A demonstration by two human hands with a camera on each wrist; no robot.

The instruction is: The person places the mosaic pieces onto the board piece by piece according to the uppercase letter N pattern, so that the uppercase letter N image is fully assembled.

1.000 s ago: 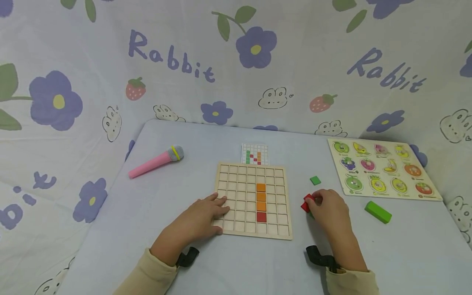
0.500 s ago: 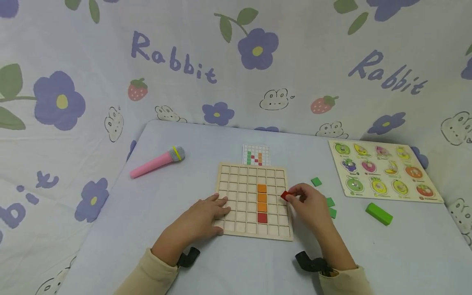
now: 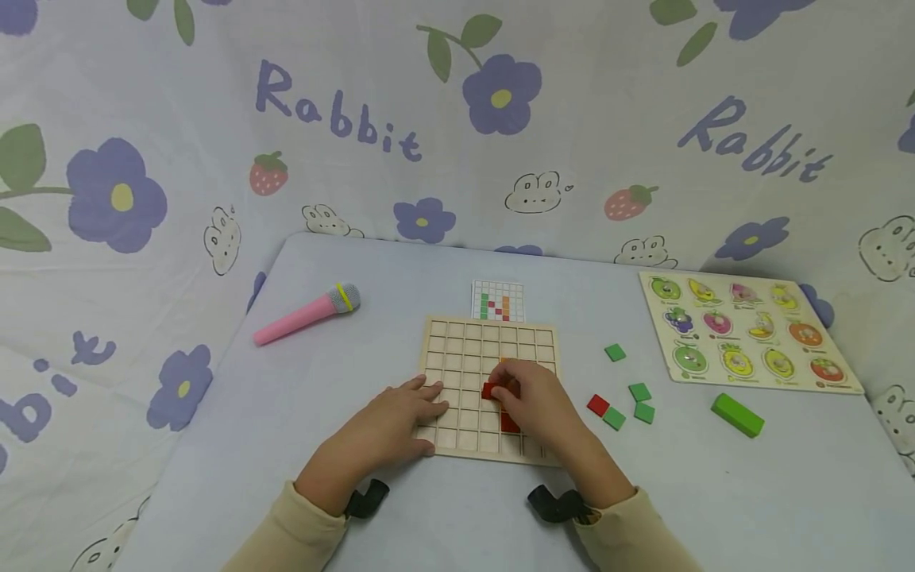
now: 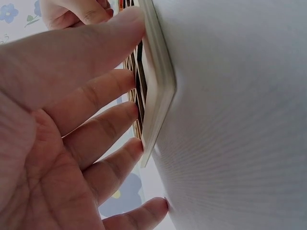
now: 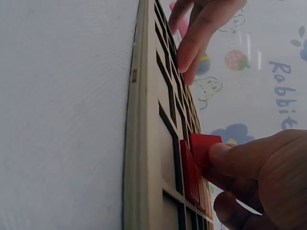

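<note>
My right hand (image 3: pixel 536 401) pinches a small red square tile (image 5: pixel 204 146) between thumb and fingers, just over the middle of a wooden grid board (image 3: pixel 453 345). In the right wrist view the tile is tilted beside another red tile (image 5: pixel 189 172) that lies in a cell. Orange tiles in the same column are mostly covered by this hand in the head view. Spread fingers of my left hand (image 3: pixel 382 425) rest on the board's left edge; the left wrist view shows the thumb (image 4: pixel 127 24) on the rim and the fingertips along the side.
Behind the board lies a small pattern card (image 3: pixel 498 298). To the right are a loose red tile (image 3: pixel 598 405), several green tiles (image 3: pixel 639 392), a green block (image 3: pixel 738 415) and a fruit puzzle board (image 3: pixel 747 330). A pink toy microphone (image 3: pixel 300 318) lies at the left.
My right hand has picked a red tile from the loose pieces and carried it left over the board, uncovering the remaining red and green tiles. My left hand has stayed in place.
</note>
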